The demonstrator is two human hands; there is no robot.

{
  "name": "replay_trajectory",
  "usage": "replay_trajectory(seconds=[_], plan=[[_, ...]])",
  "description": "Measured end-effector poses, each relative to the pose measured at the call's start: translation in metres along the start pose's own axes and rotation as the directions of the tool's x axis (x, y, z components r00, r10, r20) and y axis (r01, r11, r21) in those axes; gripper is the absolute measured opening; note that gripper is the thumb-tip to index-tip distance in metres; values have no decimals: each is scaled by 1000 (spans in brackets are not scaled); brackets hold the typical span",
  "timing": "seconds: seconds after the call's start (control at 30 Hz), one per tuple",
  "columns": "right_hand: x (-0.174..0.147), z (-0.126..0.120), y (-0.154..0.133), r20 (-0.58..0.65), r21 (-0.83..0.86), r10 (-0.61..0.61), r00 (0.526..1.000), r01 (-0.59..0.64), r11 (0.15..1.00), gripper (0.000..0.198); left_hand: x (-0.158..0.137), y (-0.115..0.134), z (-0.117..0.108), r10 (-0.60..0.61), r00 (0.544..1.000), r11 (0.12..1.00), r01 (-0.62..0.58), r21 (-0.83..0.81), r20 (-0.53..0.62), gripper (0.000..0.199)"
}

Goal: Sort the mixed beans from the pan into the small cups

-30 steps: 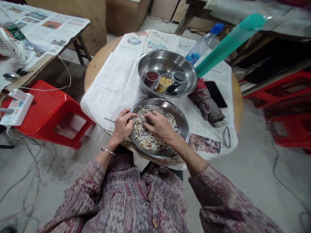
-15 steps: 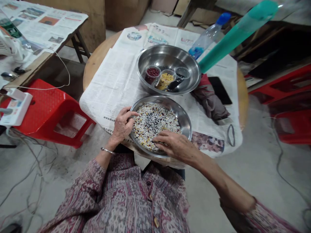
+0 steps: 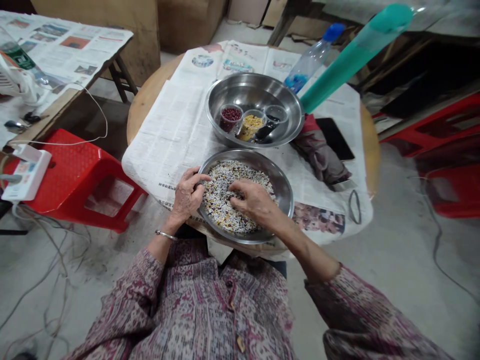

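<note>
A shallow steel basin (image 3: 285, 201) holds mixed white grains (image 3: 228, 220) with yellow, dark red and black ones among them. My left hand (image 3: 187, 195) grips its left rim, index finger reaching over the inside edge. Over the middle of the basin, my right hand (image 3: 255, 200) touches the grains, its fingers curved and its thumb apart from the index finger. Whether any grains lie within its fingers is hidden. Just behind stands a larger steel basin (image 3: 255, 82) with clear cups of red beans (image 3: 231, 115), yellow grains (image 3: 251, 125) and black grains (image 3: 276, 116).
Newspaper (image 3: 157, 140) covers the round wooden table (image 3: 144, 100). A blue-capped bottle (image 3: 309, 57), a long green tube (image 3: 356, 57), a crumpled cloth (image 3: 318, 155), a black phone (image 3: 334, 137) and a dark loop (image 3: 354, 206) lie right. A power strip (image 3: 30, 170) rests on a red stool (image 3: 82, 175).
My right hand has moved up and left, from the basin's front right to the middle of the grains. My left hand stays on the rim.
</note>
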State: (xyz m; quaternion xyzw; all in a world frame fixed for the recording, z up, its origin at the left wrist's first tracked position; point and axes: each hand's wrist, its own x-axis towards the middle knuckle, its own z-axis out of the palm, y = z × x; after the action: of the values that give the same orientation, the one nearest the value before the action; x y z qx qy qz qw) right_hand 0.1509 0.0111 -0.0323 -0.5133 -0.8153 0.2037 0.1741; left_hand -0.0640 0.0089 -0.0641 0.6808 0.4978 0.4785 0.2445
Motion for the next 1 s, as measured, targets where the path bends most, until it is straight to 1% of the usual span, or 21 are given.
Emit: replay_trajectory(seconds=[0.07,0.13,0.2,0.27,0.33,0.4,0.5,0.57,0.67,0.77,0.83,0.9,1.0], plan=[[1,-1,-11,80,99,1,997,-9,995,20,0,1,0,-14,1000,1000,14,0,2,36],[-2,-3,-19,132,174,-15,991,-8,985,21,-1,3,-1,-32,999,999,32,-2,5,36],[-9,-5,-25,165,214,-80,983,44,976,22,-1,4,-1,-39,999,999,39,-8,8,36],[-17,-3,-28,196,214,-188,962,145,966,22,-1,5,-1,-37,999,999,37,-15,7,35],[-21,3,-30,215,196,-296,931,256,947,24,-1,5,-1,-38,999,999,38,-14,6,35],[-18,11,-31,202,163,-378,903,350,922,27,-1,5,-1,-42,999,999,42,-5,5,35],[0,19,-31,162,44,-449,879,449,893,28,-1,4,-1,-44,999,999,44,14,14,35],[18,21,-29,122,-67,-468,875,478,876,25,-1,3,-1,-38,999,999,37,16,12,37],[39,16,-21,62,-196,-447,893,450,871,21,0,1,0,-32,999,999,32,16,8,41],[45,6,-4,45,-271,-352,935,350,897,24,0,-1,0,-40,999,999,40,11,10,39],[39,-3,10,51,-292,-280,959,283,914,21,0,-1,1,-49,999,999,49,0,9,38],[26,-12,23,64,-275,-225,972,234,932,19,-1,0,1,-58,998,998,58,-7,8,38],[-3,-21,32,70,-168,-168,983,178,970,19,-1,0,1,-62,998,998,62,-14,7,38]])
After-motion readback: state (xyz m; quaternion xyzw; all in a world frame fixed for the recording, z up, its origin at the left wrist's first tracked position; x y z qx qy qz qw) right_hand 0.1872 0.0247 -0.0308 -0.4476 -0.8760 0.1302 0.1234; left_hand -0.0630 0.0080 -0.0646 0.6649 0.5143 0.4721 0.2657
